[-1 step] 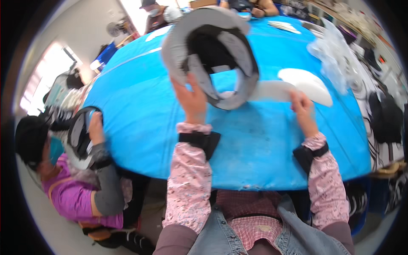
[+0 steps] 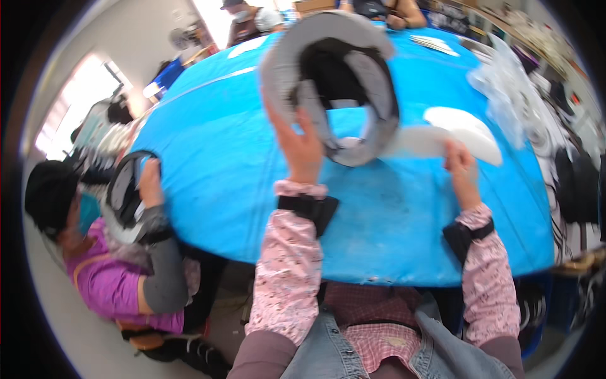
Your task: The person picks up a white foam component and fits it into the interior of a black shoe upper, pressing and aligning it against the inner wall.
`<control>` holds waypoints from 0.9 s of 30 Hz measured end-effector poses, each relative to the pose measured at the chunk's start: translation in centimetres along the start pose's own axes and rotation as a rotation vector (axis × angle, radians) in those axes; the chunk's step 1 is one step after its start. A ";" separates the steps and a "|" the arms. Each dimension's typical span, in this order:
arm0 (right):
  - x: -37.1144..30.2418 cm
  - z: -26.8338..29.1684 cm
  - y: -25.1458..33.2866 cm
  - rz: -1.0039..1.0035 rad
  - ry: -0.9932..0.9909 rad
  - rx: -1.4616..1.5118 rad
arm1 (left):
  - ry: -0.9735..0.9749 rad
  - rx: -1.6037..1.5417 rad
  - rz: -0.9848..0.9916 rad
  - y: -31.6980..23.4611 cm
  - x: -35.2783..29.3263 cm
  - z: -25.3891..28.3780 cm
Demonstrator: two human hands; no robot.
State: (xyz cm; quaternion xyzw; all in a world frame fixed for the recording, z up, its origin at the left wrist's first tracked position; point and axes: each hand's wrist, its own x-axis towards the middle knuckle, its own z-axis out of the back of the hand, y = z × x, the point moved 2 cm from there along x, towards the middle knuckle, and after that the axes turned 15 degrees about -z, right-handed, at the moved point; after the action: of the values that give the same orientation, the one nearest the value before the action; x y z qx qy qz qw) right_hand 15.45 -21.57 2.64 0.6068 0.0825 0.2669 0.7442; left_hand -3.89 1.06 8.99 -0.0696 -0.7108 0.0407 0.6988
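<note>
A grey cap (image 2: 284, 60) with a black inner band is up over the table, its inside facing me and its wide brim at the top left. My left hand (image 2: 300, 142) is closed on the cap's lower left side, thumb in front and the other fingers mostly behind it. My right hand (image 2: 461, 165) pinches the end of a thin, whitish curved piece (image 2: 420, 140), blurred by motion. The piece's other end reaches the cap's lower right edge; whether they touch I cannot tell. Just behind my right hand, white crescent-shaped pieces (image 2: 464, 123) lie on the table.
A blue cover (image 2: 208, 158) spreads over the table. At the left a co-worker in purple (image 2: 120, 271) holds a similar cap (image 2: 123, 196). Two more people (image 2: 246, 22) sit at the far side. Clear plastic bags (image 2: 502, 88) and black items (image 2: 574, 183) line the right side.
The whole view has shifted slightly, so table, people and my hands all appear a little farther right. Both hands keep their hold on the cap and the whitish piece.
</note>
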 end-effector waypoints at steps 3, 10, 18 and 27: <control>-0.5 2.0 0.2 -0.014 -0.198 0.201 | 0.069 -0.029 -0.129 -2.3 0.2 -0.9; -1.3 4.0 -0.4 0.096 -0.180 0.433 | 0.214 -0.330 -0.028 -3.4 1.2 -0.8; -1.7 4.5 1.6 -0.003 0.295 0.793 | 0.181 -0.515 0.262 -2.9 1.1 -1.3; -2.9 -0.1 4.9 0.060 0.104 0.368 | 0.254 -0.410 0.008 -2.1 -0.6 -2.9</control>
State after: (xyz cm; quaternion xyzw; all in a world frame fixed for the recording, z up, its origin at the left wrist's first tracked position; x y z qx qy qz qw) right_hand 11.54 -22.31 6.68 0.7202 0.1499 0.3003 0.6071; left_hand -1.10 -1.23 8.78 -0.2175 -0.6102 -0.1107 0.7537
